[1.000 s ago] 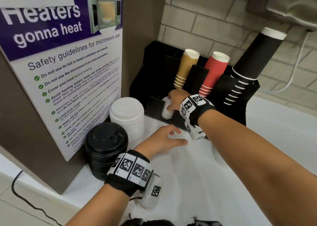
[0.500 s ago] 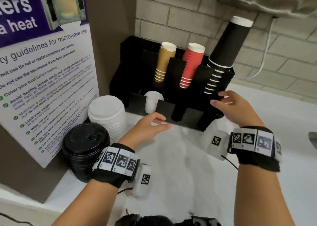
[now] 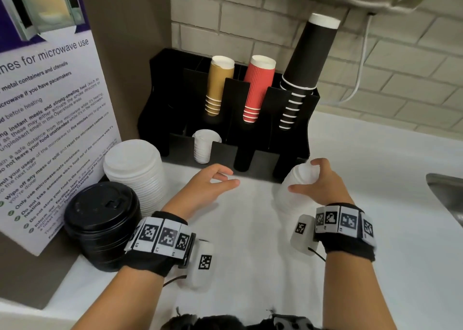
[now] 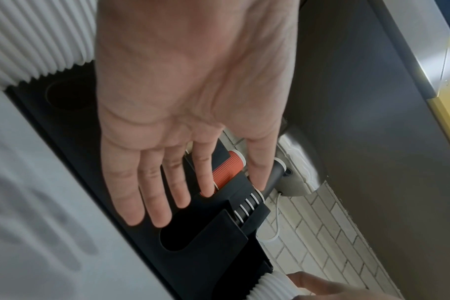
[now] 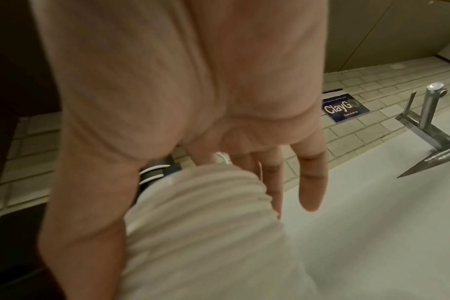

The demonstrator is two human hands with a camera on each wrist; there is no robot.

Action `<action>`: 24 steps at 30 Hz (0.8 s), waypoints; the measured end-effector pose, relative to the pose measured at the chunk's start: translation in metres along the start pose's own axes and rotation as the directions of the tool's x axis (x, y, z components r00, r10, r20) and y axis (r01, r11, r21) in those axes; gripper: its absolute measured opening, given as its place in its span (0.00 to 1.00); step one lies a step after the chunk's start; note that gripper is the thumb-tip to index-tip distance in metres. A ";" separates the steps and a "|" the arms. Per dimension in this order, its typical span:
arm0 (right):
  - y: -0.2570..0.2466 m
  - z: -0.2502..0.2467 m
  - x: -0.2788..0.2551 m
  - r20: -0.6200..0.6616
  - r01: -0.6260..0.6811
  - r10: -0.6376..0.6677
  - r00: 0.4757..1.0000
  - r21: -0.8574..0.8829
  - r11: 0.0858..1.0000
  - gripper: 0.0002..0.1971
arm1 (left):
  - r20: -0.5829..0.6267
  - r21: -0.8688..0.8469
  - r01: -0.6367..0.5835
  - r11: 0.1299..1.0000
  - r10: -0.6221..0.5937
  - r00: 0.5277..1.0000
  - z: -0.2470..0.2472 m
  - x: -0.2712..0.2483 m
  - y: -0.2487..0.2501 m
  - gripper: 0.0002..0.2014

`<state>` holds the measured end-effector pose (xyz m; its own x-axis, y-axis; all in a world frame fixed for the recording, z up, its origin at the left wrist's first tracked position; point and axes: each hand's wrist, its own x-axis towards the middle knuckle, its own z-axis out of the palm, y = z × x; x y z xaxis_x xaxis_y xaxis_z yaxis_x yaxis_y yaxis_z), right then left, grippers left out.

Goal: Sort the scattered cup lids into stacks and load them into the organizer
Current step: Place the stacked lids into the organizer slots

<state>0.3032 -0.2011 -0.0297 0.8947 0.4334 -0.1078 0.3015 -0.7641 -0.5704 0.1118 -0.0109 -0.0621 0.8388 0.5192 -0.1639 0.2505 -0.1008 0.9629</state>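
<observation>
A black organizer (image 3: 220, 152) stands against the brick wall, with a small stack of white lids (image 3: 204, 145) in a front slot. My right hand (image 3: 302, 175) wraps a blurred stack of white lids (image 3: 288, 194) by the organizer's front right corner. In the right wrist view the thumb lies along one side of this stack (image 5: 206, 223) and the fingers (image 5: 312, 182) along the other. My left hand (image 3: 231, 178) hovers open over the counter before the organizer, fingers (image 4: 154, 192) straight, holding nothing. A tall white lid stack (image 3: 135, 169) and a black lid stack (image 3: 100, 219) stand at the left.
Brown (image 3: 218, 84), red (image 3: 258, 86) and black (image 3: 308, 61) cup stacks lean out of the organizer's rear slots. A microwave poster (image 3: 50, 104) borders the left. A steel sink edge (image 3: 446, 192) and tap (image 5: 429, 113) lie right. White counter (image 3: 250, 254) spreads between my arms.
My right hand left the small lid stack in the organizer slot, swung right and came down around the white stack at the organizer's corner. The left hand barely moved.
</observation>
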 end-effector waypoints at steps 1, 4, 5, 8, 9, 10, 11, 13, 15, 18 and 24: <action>0.001 0.001 0.000 0.000 -0.002 0.002 1.000 0.008 1.000 0.41 | 0.002 0.002 0.003 1.000 -0.003 1.000 0.000 -0.001 0.000 0.12; 0.003 0.000 0.000 -0.006 -0.008 0.008 1.000 0.019 1.000 0.39 | 0.011 0.012 0.004 1.000 -0.004 1.000 0.001 -0.003 0.000 0.12; 0.003 -0.001 -0.001 -0.018 -0.006 0.006 1.000 0.018 1.000 0.39 | 0.013 0.016 0.002 1.000 -0.002 1.000 0.001 -0.004 0.001 0.12; 0.000 -0.010 -0.004 -0.075 0.047 -0.044 0.996 0.039 0.998 0.38 | 0.005 0.015 -0.021 1.000 0.021 1.000 0.003 -0.007 0.004 0.11; -0.003 -0.014 -0.006 -0.089 0.084 -0.079 0.993 0.064 0.994 0.37 | 0.002 0.009 -0.037 0.999 0.037 0.999 0.004 -0.009 0.006 0.11; -0.008 -0.017 -0.008 -0.099 0.124 -0.114 0.989 0.100 0.987 0.36 | 0.004 0.002 -0.060 0.998 0.060 0.998 0.006 -0.011 0.008 0.13; -0.014 -0.020 -0.012 -0.099 0.162 -0.149 0.984 0.149 0.975 0.35 | 0.011 -0.011 -0.089 0.996 0.090 0.996 0.009 -0.013 0.011 0.17; -0.030 -0.019 -0.022 -0.046 0.235 -0.231 0.972 0.292 0.927 0.31 | 0.032 -0.067 -0.163 0.984 0.166 0.986 0.015 -0.017 0.016 0.30; -0.046 -0.012 -0.035 0.080 0.283 -0.350 0.933 0.437 0.853 0.31 | 0.045 -0.150 -0.231 0.961 0.240 0.970 0.022 -0.021 0.020 0.41; -0.065 0.006 -0.049 0.245 0.289 -0.484 0.840 0.553 0.782 0.32 | 0.019 -0.224 -0.307 0.925 0.320 0.947 0.029 -0.023 0.023 0.45; -0.073 0.011 -0.049 0.319 0.285 -0.535 0.782 0.580 0.763 0.31 | -0.024 -0.246 -0.372 0.895 0.378 0.926 0.016 -0.024 0.019 0.40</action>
<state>0.2333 -0.1613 0.0084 0.4333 0.9004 -0.0386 0.2940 -0.1817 -0.9384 0.1043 -0.0388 -0.0434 0.8595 0.4627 0.2172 -0.2062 -0.0749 0.9756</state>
